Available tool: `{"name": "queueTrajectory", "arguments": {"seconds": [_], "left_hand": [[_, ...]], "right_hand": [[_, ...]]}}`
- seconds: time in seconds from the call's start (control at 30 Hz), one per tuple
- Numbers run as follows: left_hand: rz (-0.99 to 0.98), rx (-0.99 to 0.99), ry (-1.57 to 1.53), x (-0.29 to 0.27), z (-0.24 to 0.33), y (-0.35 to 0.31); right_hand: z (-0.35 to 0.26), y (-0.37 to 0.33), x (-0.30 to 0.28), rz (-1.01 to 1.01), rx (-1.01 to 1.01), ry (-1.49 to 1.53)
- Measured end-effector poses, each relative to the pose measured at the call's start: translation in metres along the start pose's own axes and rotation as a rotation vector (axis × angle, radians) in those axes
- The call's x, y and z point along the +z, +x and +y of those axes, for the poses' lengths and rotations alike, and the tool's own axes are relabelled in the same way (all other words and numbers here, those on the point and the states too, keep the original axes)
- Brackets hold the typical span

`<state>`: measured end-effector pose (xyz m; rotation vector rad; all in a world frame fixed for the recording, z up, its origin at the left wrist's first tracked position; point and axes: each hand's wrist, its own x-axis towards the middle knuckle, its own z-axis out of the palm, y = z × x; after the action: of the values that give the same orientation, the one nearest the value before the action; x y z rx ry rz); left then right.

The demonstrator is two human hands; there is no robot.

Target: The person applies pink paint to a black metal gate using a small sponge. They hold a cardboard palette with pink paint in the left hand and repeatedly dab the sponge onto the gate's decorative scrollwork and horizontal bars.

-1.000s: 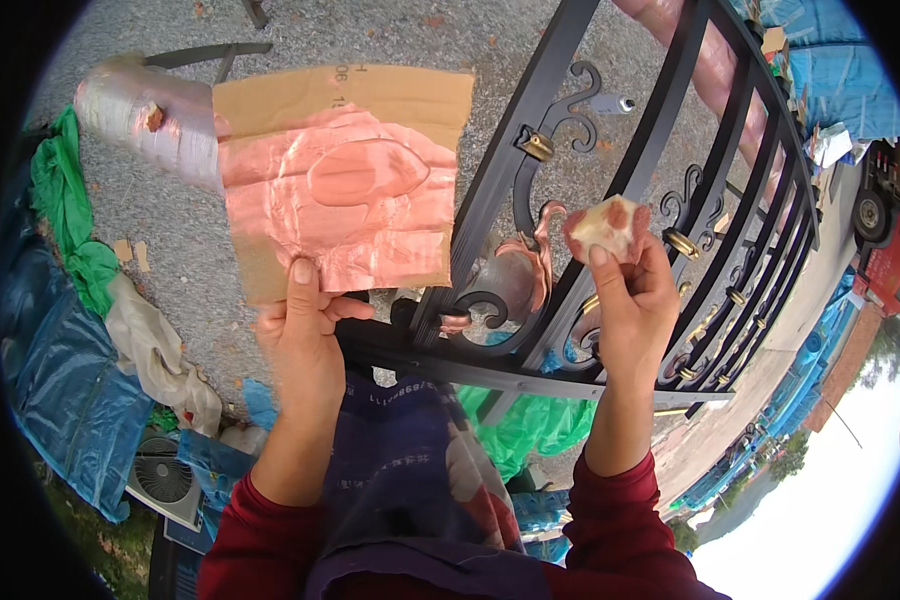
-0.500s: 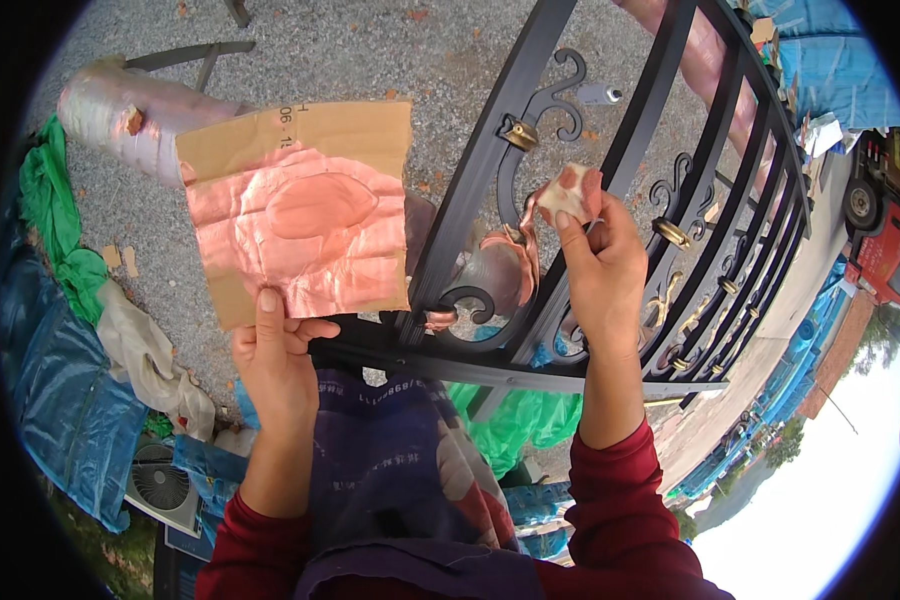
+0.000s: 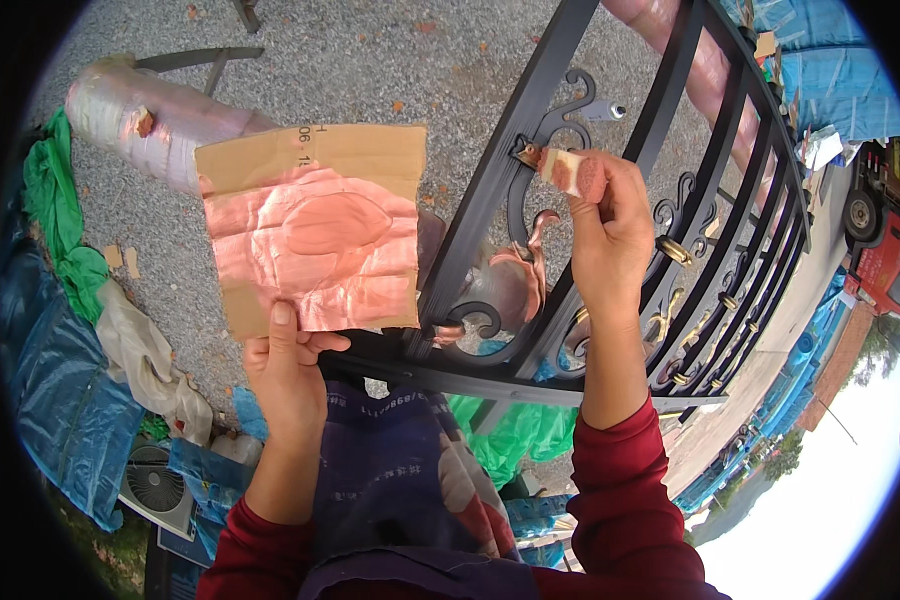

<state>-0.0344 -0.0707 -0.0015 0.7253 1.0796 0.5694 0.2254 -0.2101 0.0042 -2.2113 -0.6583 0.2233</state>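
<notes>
Item one: your left hand (image 3: 288, 365), thumb pressed flat on the lower edge of a cardboard sheet (image 3: 315, 230) coated in copper paint, fingers curled behind it. Item two: your right hand (image 3: 610, 235), fingers pinching a small sponge (image 3: 575, 172) against the top bar of the black iron gate (image 3: 530, 130), near a scroll. Gravel ground (image 3: 370, 60) beneath

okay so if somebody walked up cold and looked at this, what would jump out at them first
Probably the sheet of cardboard smeared with coppery pink paint, held up left of centre by the left hand. Next, the black wrought-iron gate with scrollwork running across the right half, where the right hand presses a small paint-soaked sponge to a scroll near the top. Behind the cardboard, a plastic-wrapped roll lies on the gravel at upper left.
</notes>
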Motion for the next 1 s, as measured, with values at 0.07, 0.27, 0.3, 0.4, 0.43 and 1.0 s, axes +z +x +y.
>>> {"name": "queueTrajectory", "arguments": {"seconds": [0.07,0.27,0.3,0.4,0.43,1.0], "left_hand": [[0.006,-0.006,-0.01,0.001,0.001,0.001],[-0.022,0.011,-0.008,-0.002,-0.002,0.001],[-0.017,0.008,-0.012,-0.003,-0.002,0.001],[-0.011,0.002,-0.011,-0.003,-0.002,0.001],[-0.013,0.002,-0.003,-0.001,-0.001,0.001],[-0.006,0.024,0.019,0.006,-0.001,0.0]], "right_hand": [[0.011,0.0,-0.005,0.042,0.078,0.156],[-0.009,0.002,0.002,-0.046,-0.058,0.105],[-0.005,0.0,0.002,-0.038,-0.026,0.079],[0.004,-0.006,-0.004,0.003,0.047,0.103],[0.003,-0.007,-0.005,0.023,0.046,0.136],[-0.002,0.013,0.001,-0.128,0.171,0.159]]}}
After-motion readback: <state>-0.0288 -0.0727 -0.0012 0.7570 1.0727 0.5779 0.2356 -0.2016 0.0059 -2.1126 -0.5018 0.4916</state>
